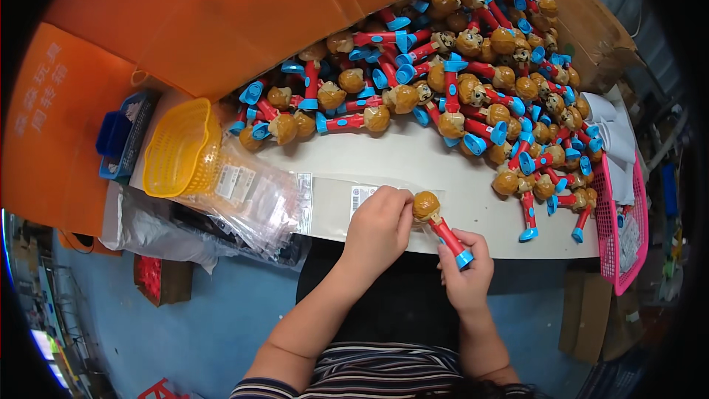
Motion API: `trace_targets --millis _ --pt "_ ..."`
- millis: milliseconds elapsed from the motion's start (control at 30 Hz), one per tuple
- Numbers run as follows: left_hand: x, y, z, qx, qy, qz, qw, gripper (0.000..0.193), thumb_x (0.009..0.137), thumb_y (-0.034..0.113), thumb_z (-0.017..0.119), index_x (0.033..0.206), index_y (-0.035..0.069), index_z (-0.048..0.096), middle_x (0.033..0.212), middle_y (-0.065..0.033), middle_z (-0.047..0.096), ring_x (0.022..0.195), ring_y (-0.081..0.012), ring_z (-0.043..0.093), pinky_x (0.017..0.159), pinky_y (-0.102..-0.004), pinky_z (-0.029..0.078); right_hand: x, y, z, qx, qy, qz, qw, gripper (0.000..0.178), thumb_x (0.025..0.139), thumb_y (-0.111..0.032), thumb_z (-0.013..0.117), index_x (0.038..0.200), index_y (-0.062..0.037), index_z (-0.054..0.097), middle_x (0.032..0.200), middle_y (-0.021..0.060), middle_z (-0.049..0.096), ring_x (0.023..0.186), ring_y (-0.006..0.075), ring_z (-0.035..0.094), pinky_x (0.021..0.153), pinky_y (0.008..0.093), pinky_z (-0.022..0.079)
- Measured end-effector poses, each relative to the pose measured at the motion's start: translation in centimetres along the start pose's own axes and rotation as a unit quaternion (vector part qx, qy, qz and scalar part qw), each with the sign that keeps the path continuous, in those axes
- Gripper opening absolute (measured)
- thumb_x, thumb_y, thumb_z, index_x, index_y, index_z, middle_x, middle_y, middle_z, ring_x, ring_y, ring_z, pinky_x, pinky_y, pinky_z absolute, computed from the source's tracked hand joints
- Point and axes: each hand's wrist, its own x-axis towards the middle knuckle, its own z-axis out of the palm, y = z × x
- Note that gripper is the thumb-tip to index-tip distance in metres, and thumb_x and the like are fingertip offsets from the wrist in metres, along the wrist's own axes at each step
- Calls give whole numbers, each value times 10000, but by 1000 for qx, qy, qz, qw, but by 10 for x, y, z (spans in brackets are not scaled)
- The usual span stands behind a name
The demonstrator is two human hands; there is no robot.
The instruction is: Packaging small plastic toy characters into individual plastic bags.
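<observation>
A toy with a round brown head, a red handle and a blue base (446, 236) is held near the table's front edge. My right hand (470, 269) is closed round its lower handle, just above the blue end. The head points away from me and to the left. My left hand (378, 227) has its fingers pinched at the right end of a flat clear plastic bag (334, 203) with a white label. Those fingertips lie right beside the toy's head. What lies between them is mostly hidden.
A large heap of similar toys (450, 89) covers the table's back and right. Left are stacked clear bags (255, 203), a yellow basket (159, 170) and a blue bin (112, 133). A pink basket (607, 229) hangs at the right edge. Orange board (221, 15) walls the back.
</observation>
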Motion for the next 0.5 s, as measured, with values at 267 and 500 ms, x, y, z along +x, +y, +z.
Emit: trace_targets --millis 267,500 --pt "3 7 -5 -7 14 11 1000 123 814 -40 671 917 2 621 850 -140 621 748 -305 635 667 -362 523 8 1 -10 -108 -69 -237 963 309 828 -62 765 1096 -8 620 848 151 688 694 247 672 633 278 524" --pt "-5 8 -2 6 -15 9 1000 124 813 -32 670 914 16 617 851 -128 607 767 -307 618 689 -375 506 5 7 -55 -118 -111 -307 938 291 843 -38 738 1089 -20 584 807 119 631 662 175 624 572 271 487"
